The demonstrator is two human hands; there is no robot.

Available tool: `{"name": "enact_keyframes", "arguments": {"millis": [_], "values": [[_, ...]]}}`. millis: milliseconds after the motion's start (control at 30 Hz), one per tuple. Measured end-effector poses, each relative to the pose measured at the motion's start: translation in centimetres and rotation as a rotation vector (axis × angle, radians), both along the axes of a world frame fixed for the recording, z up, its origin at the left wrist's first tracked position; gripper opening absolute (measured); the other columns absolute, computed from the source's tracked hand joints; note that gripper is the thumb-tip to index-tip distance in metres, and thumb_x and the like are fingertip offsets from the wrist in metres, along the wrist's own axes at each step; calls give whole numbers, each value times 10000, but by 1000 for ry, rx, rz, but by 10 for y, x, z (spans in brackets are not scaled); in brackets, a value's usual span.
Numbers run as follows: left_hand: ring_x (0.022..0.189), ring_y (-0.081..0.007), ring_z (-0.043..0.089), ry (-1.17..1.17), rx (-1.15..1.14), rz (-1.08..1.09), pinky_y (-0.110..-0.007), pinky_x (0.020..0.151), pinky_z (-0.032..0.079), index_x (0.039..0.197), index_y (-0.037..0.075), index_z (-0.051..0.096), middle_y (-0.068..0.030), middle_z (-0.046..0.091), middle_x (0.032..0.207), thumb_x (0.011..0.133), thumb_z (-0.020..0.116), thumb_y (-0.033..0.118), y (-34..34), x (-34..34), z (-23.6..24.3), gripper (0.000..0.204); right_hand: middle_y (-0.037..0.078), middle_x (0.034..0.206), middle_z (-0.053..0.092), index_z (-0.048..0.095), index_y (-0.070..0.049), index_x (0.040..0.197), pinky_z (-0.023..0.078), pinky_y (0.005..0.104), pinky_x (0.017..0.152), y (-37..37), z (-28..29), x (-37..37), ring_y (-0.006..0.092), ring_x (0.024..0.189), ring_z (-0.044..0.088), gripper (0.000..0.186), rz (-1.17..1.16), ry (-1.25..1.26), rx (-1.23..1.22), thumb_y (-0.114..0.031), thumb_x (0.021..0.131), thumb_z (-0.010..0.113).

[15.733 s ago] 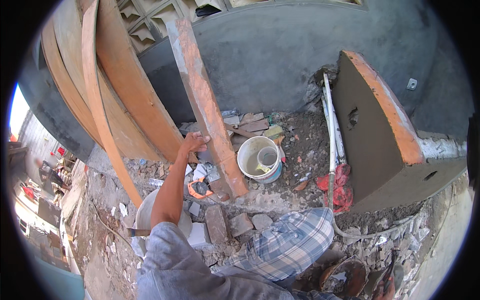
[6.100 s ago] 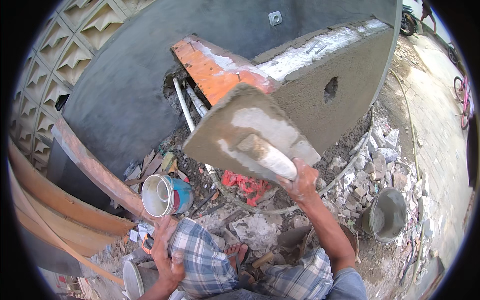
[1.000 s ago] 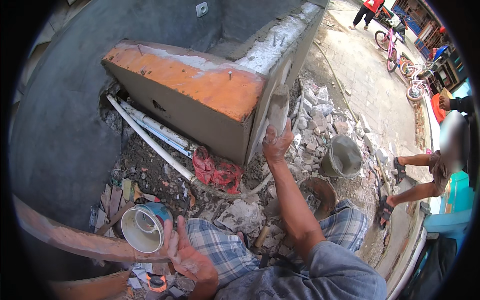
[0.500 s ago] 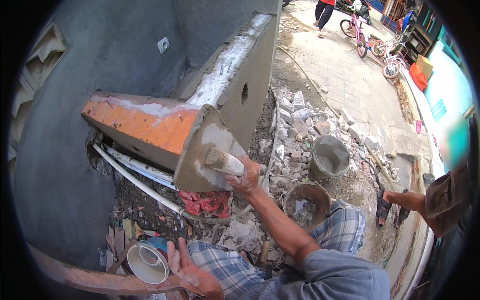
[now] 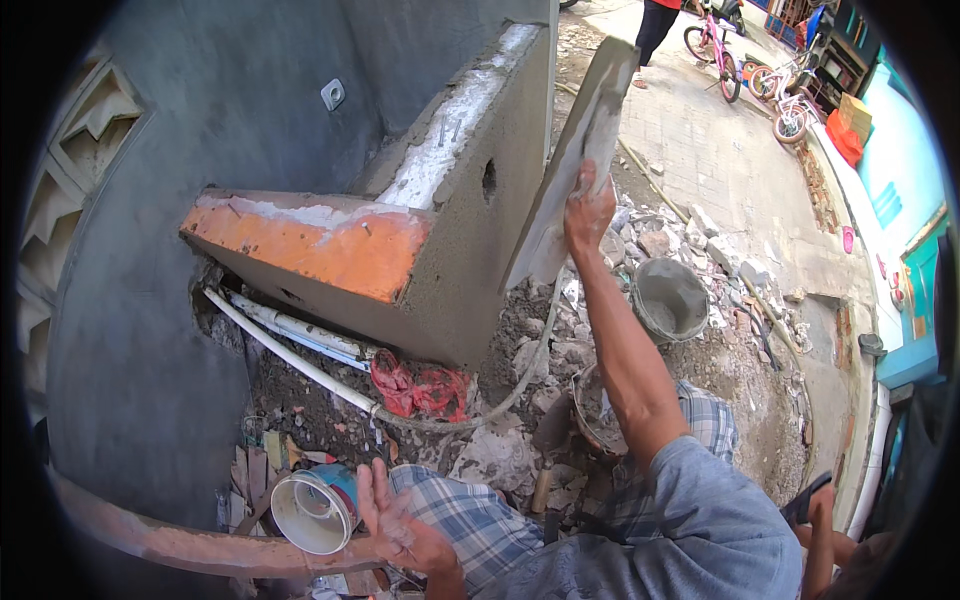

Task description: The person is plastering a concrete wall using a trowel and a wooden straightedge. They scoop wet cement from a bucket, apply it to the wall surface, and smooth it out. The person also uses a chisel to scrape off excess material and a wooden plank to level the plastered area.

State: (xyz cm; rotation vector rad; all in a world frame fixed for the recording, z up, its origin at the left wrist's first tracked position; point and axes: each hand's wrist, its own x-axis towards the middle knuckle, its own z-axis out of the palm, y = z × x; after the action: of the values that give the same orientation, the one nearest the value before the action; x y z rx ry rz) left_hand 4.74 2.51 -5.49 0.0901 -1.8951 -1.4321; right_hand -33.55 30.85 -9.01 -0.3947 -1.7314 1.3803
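Note:
A plastering float [image 5: 560, 170] is held almost edge-on in my right hand [image 5: 590, 210], its flat board rising along the outer side of the low rendered wall [image 5: 450, 270] with an orange-painted, white-streaked top. My fingers are closed round it. My left hand [image 5: 400, 530] is open, fingers spread, over my plaid-covered knee beside a small white-and-blue paint bucket [image 5: 308, 512]. A grey cement bucket [image 5: 670, 300] sits right of my forearm. A round mortar pan [image 5: 590, 410] is partly hidden by that arm. Red plastic [image 5: 430, 390] lies at the wall's foot.
Pipes [image 5: 285, 350], a hose and rubble [image 5: 705, 240] surround me. A grey wall [image 5: 150, 300] stands at left, a curved board [image 5: 180, 540] lies below. In the paved lane are bicycles [image 5: 730, 70] and a walking person's legs [image 5: 655, 30]. Another person's arm [image 5: 818, 540] is at lower right.
Since a half second ago, my right hand has swung the float up and to the right. The nearby person has moved down toward the lower right edge. My left hand remains open.

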Motion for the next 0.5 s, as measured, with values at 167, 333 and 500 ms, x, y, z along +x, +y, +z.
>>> {"name": "enact_keyframes", "arguments": {"millis": [167,333,500], "values": [[1278,-469,558,12,70,-52,-537,1085,459,1304,-85,484,-315,352,1533,1038,549,237,18,-5,-3,423,173,880,687,647,35,1019,506,439,758,77,110,-4,293,810,658,748,-9,-159,154,-698,953,510],[1276,-448,564,37,115,-2,-504,1111,442,1486,-80,322,-283,294,1586,1065,499,247,26,-11,4,561,177,969,704,653,39,1170,521,424,829,166,135,88,283,910,672,830,39,-288,443,-742,931,508],[1280,-445,558,44,129,41,-516,1127,435,1480,-68,371,-261,330,1576,1067,477,186,40,-15,6,497,255,1186,688,602,37,1330,485,428,965,270,82,229,348,1067,670,748,-26,-604,603,-619,977,543]]}}
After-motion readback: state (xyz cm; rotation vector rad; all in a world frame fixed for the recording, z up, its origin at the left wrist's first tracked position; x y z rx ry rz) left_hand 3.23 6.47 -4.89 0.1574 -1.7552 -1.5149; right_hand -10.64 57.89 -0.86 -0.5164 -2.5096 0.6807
